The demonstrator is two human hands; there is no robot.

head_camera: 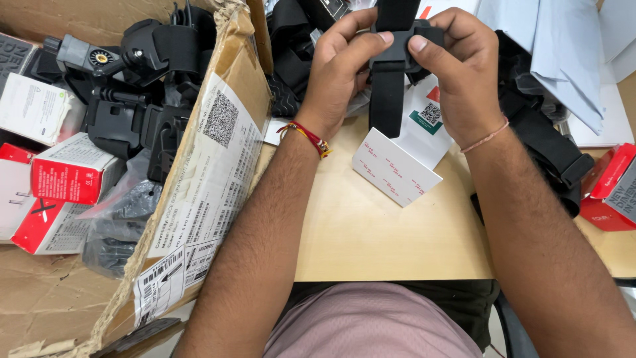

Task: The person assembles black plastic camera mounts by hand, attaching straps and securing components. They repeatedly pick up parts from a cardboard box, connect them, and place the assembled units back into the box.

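The buckle [396, 48] sits pinched between both hands above the desk's far edge, a black strap [387, 99] hanging down through it. The left hand [338, 73] closes on its left side, thumb pressing the front; the right hand [460, 69] grips the right side likewise. Keeping both thumbs flat on the face seems wise, so the strap stays straight. Below lie a white card [395, 167] on the desk [371, 232], and a torn box [218, 152] of black mounts [142, 86] at the left edge.

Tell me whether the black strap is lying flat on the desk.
No: both the left hand and right hand hold the black strap up above the desk.
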